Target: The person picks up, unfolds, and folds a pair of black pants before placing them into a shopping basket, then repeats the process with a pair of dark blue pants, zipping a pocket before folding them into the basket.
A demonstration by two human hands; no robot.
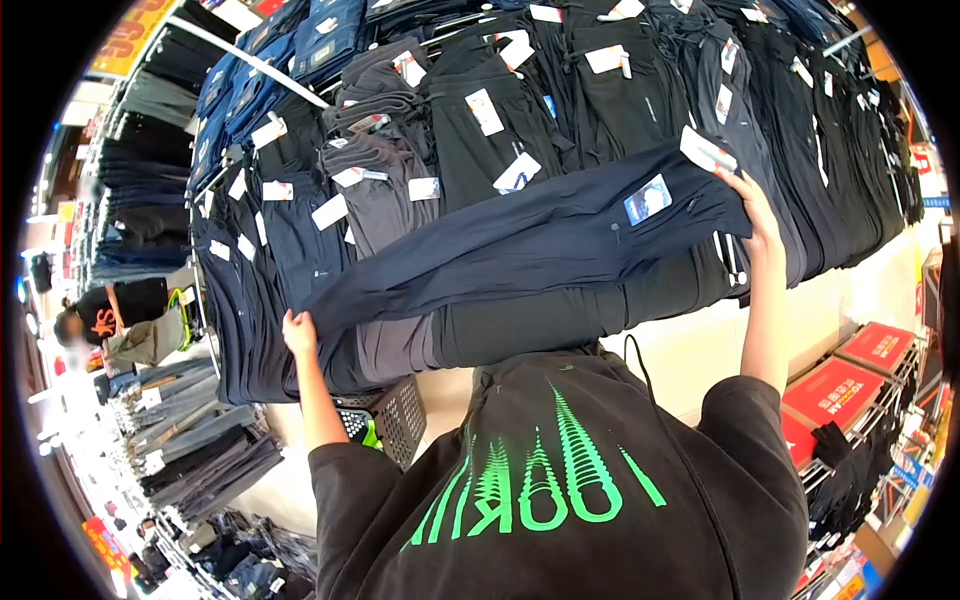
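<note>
A pair of dark navy trousers (pixel 520 245) is stretched out sideways between my two hands, above stacks of folded trousers. My left hand (pixel 299 332) is closed on the leg end at the left. At the right, my right hand (pixel 752 205) grips the waist end, beside a white tag (pixel 708 150). A blue-and-white label (pixel 648 200) lies on the trousers near the waist. Black, navy and grey trousers with white tags are laid in rows just behind the held pair.
Folded blue jeans (pixel 325 40) lie at the upper left. A grey perforated basket (pixel 400 420) stands on the floor below the display. Red boxes (pixel 830 398) are at the right. Another person (pixel 125 315) is at the far left, near more racks.
</note>
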